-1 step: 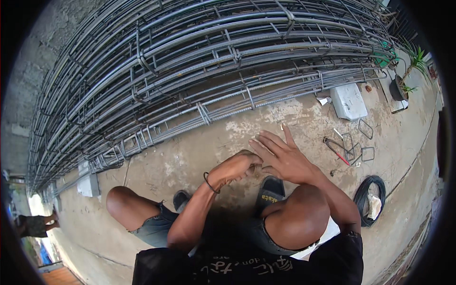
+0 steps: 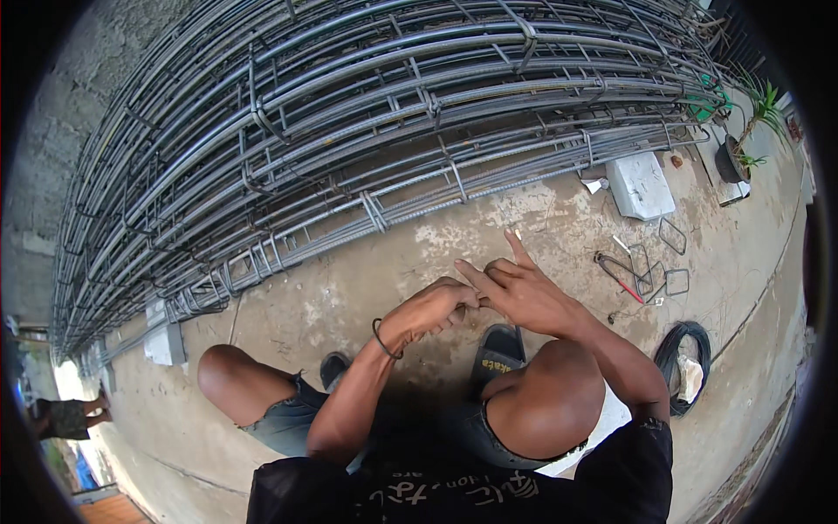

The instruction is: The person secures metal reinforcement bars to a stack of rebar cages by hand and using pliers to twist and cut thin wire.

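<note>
The long steel rebar cages lie stacked beyond the person's knees, and much of the stack looks assembled, with stirrups set around the bars at intervals. Along the nearest bars, stirrups crowd together toward the left and stand sparser toward the right, so their spacing there looks unfinished. Several loose square stirrups lie apart on the concrete floor, not yet fitted. Red-handled pincers lie beside them, unheld, and the coil of dark tie wire sits well to the right. The left hand is curled, its fingertips meeting the right hand, whose index finger points out while another finger rises; whether anything thin lies between them cannot be told. No hand touches the bars.
</note>
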Demonstrator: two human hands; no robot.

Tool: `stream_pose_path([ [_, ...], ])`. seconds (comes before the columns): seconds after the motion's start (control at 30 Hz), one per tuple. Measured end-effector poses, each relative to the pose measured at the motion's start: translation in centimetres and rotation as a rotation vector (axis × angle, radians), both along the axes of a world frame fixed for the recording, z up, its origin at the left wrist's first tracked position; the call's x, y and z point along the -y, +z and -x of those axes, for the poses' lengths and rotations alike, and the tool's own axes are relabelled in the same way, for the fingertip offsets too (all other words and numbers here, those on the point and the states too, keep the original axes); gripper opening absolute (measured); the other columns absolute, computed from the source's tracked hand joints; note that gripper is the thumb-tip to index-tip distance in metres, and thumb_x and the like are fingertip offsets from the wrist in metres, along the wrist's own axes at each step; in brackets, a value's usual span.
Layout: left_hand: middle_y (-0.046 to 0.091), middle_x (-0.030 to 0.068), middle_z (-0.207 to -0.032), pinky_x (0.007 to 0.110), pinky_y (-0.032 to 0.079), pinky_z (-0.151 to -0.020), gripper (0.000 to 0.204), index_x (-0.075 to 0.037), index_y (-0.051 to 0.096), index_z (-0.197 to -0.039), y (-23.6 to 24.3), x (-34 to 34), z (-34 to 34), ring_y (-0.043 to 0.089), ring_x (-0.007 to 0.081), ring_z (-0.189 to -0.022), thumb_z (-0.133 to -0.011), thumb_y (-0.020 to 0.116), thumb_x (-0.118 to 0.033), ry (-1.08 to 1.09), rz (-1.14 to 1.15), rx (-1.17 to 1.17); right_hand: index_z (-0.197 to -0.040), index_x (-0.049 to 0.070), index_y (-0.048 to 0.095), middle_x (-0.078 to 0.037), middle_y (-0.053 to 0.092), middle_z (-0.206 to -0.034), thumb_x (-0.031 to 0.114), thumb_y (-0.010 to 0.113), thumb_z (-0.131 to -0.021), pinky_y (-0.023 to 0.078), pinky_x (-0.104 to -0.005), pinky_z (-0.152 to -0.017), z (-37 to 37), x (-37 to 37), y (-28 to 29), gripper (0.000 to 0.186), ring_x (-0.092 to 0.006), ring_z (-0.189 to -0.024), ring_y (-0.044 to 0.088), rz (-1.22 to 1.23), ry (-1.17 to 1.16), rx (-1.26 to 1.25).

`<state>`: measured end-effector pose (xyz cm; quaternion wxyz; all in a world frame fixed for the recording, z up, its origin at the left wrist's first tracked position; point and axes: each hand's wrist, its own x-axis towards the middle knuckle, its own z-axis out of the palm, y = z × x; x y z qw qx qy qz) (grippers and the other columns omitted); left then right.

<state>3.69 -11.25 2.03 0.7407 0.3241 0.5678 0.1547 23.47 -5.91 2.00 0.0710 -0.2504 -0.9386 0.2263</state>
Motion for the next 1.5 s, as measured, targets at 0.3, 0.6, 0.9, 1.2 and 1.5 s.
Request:
stream_pose_path([
  [0.3, 0.046, 0.0007, -0.059, 0.026, 0.04, -0.051, 0.026, 0.002, 0.064, -0.092, -0.6, 2.1, 2.6, 0.042, 0.0102, -0.054, -0.095, 0.054, -0.021, 0.022, -0.238, 0.156, -0.092, 0.007, 0.058, -0.015, 0.058, -0.071, 0.012, 0.058, -0.081, 0.047, -0.0421, -0.064, -1.8, -1.0, -1.6, 0.013, -0.0337, -0.067, 0.058, 0.334, 0.127, -0.107],
  [0.6, 0.064, 0.0136, -0.077, 0.035, 0.05, -0.066, 0.017, -0.002, 0.063, -0.102, -2.8, 3.4, -1.3, 0.064, 0.0218, -0.071, -0.089, 0.058, -0.011, -0.733, -0.947, -0.537, -0.09, 0.013, 0.063, -0.011, 0.06, -0.07, 0.007, 0.055, -0.071, 0.042, -0.0445, -0.079, -3.9, -0.5, -2.1, 0.021, -0.0318, -0.073, 0.06, 0.25, 0.3, 0.075],
  [0.9, 0.064, 0.007, -0.074, 0.03, 0.047, -0.063, 0.025, 0.003, 0.062, -0.111, -1.5, -2.0, 0.1, 0.058, 0.0132, -0.065, -0.088, 0.06, -0.007, -0.452, -0.627, -0.382, -0.099, 0.014, 0.065, -0.004, 0.059, -0.079, 0.006, 0.054, -0.076, 0.019, -0.0578, -0.11, -6.3, -0.9, -1.8, 0.027, -0.023, -0.089, 0.059, -0.315, -0.111, 0.124],
  [1.2, 0.056, 0.0028, -0.066, 0.027, 0.044, -0.058, 0.025, 0.002, 0.064, -0.108, 1.8, -6.7, 0.8, 0.053, 0.0103, -0.064, -0.092, 0.057, -0.016, -0.409, -0.515, -0.015, -0.098, 0.018, 0.063, 0.001, 0.053, -0.075, 0.008, 0.059, -0.073, 0.032, -0.0491, -0.103, -4.4, -3.9, -0.3, 0.027, -0.0177, -0.082, 0.055, -0.335, -0.072, -0.097],
  [1.5, 0.065, 0.0073, -0.085, 0.029, 0.05, -0.074, 0.035, 0.001, 0.068, -0.095, -0.6, -4.4, -0.7, 0.06, 0.0147, -0.083, -0.093, 0.056, -0.032, -0.204, -0.439, 0.169, -0.09, 0.018, 0.064, 0.003, 0.05, -0.075, 0.005, 0.056, -0.075, 0.031, -0.0479, -0.102, -4.5, -5.0, 2.3, 0.022, -0.0153, -0.086, 0.053, -0.45, 0.118, -0.083],
])
